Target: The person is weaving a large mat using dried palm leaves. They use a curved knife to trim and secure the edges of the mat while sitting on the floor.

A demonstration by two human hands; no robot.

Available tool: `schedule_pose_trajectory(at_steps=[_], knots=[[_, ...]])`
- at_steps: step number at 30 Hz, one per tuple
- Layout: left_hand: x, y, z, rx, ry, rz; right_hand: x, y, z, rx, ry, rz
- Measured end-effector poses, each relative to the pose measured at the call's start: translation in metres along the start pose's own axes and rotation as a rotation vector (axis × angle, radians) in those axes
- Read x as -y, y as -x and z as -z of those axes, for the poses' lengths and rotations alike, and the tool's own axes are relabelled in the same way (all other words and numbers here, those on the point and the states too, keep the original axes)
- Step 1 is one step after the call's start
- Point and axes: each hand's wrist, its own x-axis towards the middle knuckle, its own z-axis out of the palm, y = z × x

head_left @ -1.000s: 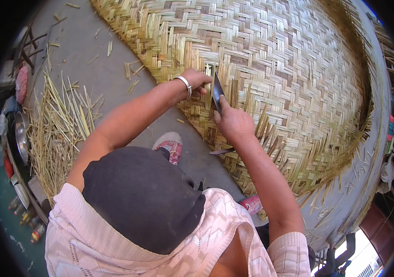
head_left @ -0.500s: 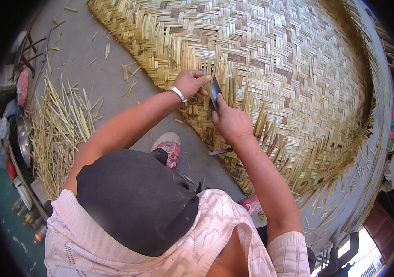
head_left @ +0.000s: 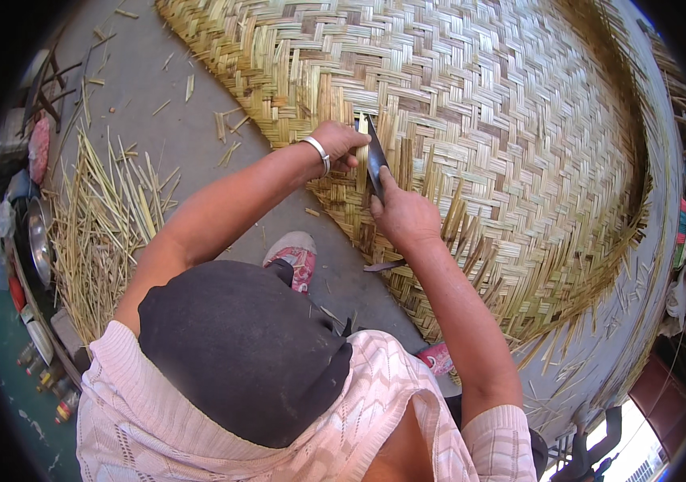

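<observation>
A large mat woven from pale reed strips (head_left: 471, 104) spreads across the floor ahead. Near its left edge, my right hand (head_left: 407, 218) grips a knife with a dark, pointed blade (head_left: 376, 157). The handle is hidden in my palm, and the blade's tip points away from me at the weave. Just left of the blade, my left hand (head_left: 335, 147), with a silver bracelet on its wrist, has thumb and fingers closed on a reed strip (head_left: 362, 132). Cut strip ends (head_left: 455, 217) stick up from the mat beside my right forearm.
A heap of loose reeds (head_left: 106, 241) lies on the grey floor (head_left: 158, 72) at left, near a metal basin (head_left: 39, 233) and bottles (head_left: 54, 381). A dark thin piece (head_left: 384, 265) lies by the mat's near edge. My shoe (head_left: 295, 259) stands close to it.
My left hand has shifted slightly right, toward the blade. The strip beside the blade shows paler and more plainly now. My right hand and the knife have hardly moved.
</observation>
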Motion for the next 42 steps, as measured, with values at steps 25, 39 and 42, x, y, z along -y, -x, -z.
schedule_pose_trajectory(at_steps=[25,39,42], knots=[[0.02,-0.007,0.003,-0.403,-1.138,-0.513,-0.032,0.087,0.035,0.235,0.216,0.042],[0.004,-0.01,-0.013,0.262,0.067,-0.113,-0.05,0.122,0.079,0.594,-1.139,0.072],[0.004,-0.002,-0.017,0.219,-0.002,-0.148,-0.046,0.113,0.071,0.599,-1.231,0.006]])
